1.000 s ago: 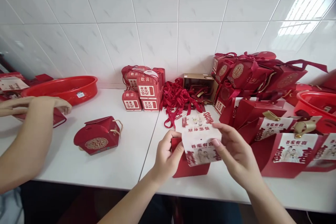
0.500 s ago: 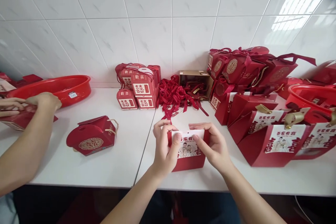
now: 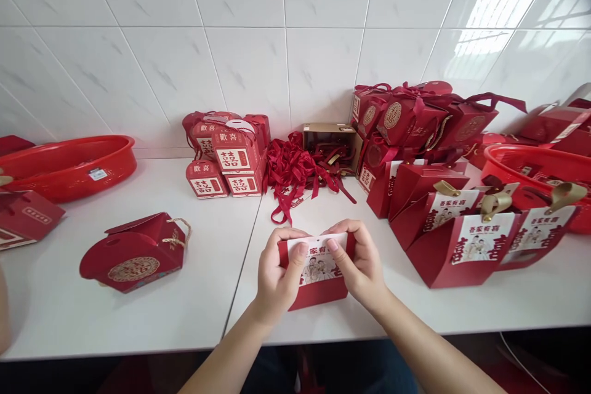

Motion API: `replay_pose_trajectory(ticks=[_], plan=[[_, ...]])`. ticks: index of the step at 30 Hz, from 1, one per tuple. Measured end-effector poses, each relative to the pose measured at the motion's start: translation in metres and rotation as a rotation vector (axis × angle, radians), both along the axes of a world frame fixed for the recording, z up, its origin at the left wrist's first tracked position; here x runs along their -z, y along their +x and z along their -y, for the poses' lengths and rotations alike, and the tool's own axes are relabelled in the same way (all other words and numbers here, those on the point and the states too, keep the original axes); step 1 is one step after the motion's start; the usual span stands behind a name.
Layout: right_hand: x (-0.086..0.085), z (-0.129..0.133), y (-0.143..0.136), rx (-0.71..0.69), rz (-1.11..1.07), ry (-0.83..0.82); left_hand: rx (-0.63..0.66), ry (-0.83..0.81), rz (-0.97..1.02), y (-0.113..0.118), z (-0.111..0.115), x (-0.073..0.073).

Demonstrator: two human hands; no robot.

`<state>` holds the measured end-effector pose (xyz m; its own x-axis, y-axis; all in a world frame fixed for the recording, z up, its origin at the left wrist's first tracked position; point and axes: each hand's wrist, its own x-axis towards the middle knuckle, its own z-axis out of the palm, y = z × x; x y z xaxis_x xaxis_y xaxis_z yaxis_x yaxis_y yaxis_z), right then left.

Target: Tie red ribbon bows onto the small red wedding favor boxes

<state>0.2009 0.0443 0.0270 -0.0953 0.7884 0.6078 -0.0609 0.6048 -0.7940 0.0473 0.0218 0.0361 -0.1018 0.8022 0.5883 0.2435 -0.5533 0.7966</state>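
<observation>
Left hand (image 3: 279, 274) pinching the left upper side of a red box (image 3: 318, 300) and the printed card (image 3: 316, 268) over its front, thumb on the card, fingers curled behind. Right hand (image 3: 364, 268) pinching the opposite side likewise, its thumb near the card's top edge. The red box thus lies between the two palms, its plain lower front exposed below the thumbs; whether its base touches the white table (image 3: 207, 283) cannot be told. To the right, near the right hand: upright red bags (image 3: 455, 277) with similar cards. Beyond the hands: a heap of red ribbons (image 3: 289, 166) beside a carton (image 3: 330, 127). Left, well apart: a rope-handled box (image 3: 133, 258).
</observation>
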Motion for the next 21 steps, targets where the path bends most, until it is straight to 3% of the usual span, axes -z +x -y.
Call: replay_pose_trajectory(ticks=[3,6,9,12,14,21], plan=[[-0.008,-0.008,-0.001,-0.106,0.055,0.012,-0.078,0.011,-0.030,-0.009,0.000,0.003],[-0.025,-0.048,0.000,-0.172,0.179,-0.071,-0.118,-0.004,-0.025,-0.017,0.001,0.008],[-0.037,-0.122,0.004,0.183,0.244,-0.286,-0.114,-0.016,-0.014,-0.020,0.002,0.011],[-0.033,-0.198,0.011,0.392,0.237,-0.427,-0.123,-0.024,-0.006,-0.019,0.003,0.010],[-0.024,-0.235,0.016,0.487,0.245,-0.510,-0.132,-0.032,0.008,-0.018,0.004,0.009],[-0.002,-0.298,0.016,0.581,0.310,-0.567,-0.143,-0.087,0.223,-0.005,0.008,0.002]])
